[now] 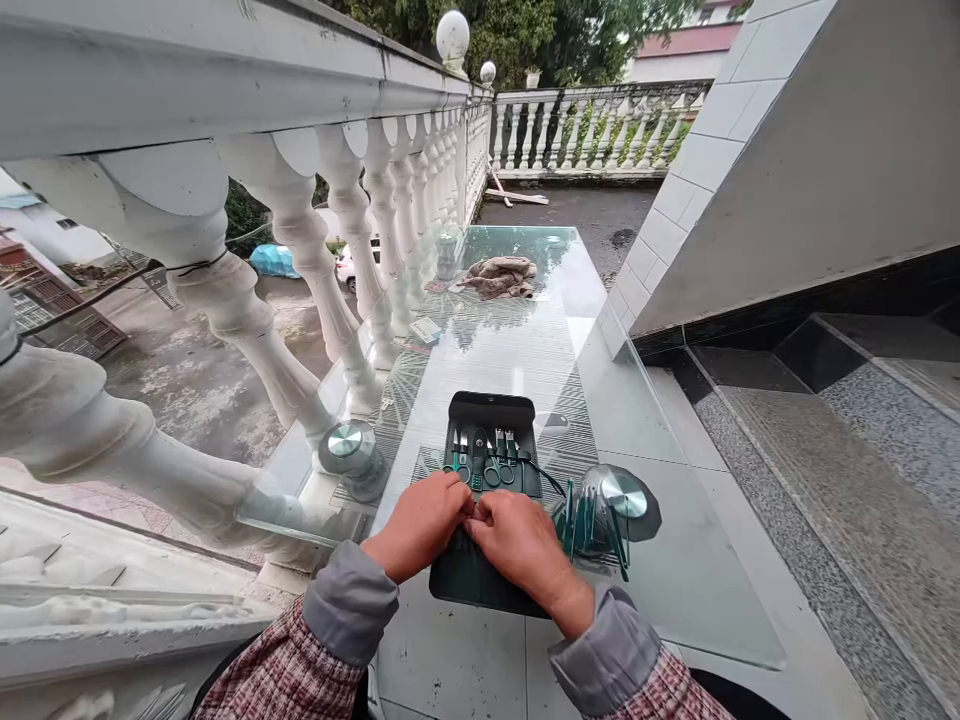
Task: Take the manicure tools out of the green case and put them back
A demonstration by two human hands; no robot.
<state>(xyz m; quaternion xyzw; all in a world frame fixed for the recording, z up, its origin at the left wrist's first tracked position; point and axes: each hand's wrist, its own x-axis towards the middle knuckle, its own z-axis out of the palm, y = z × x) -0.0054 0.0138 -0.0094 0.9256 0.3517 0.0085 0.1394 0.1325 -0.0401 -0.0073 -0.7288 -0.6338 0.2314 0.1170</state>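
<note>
Item: manicure set case, black, folding, lying open flat on the near half of a glass surface, its long axis running away from the person. Contents: a row of small green-handled tools, scissors and clippers among them, held upright in loops across the middle panel. Further loose green tools lie in a fan just to the right of the case, touching or nearly touching a round metal fitting of the surface; a matching fitting sits to the left. Left hand and right hand: both rest on the middle of the case, fingers curled narrow, fingertips meeting just below the tool row; whether they pinch a tool or only press on the lining cannot be told, as the knuckles hide it. Handling, judged: the case looks light and soft-sided, likely to flex at its fold, so best taken by both outer edges or pinned flat with one palm; it may slide easily on glass. The tools look stiff, thin and smooth metal, some with points or blades, best gripped by the green handle end. The glass itself is fragile and unforgiving of drops. Also present: a crumpled brown cloth at the far end, a small card near the left edge, and a white balustrade along the left.
</note>
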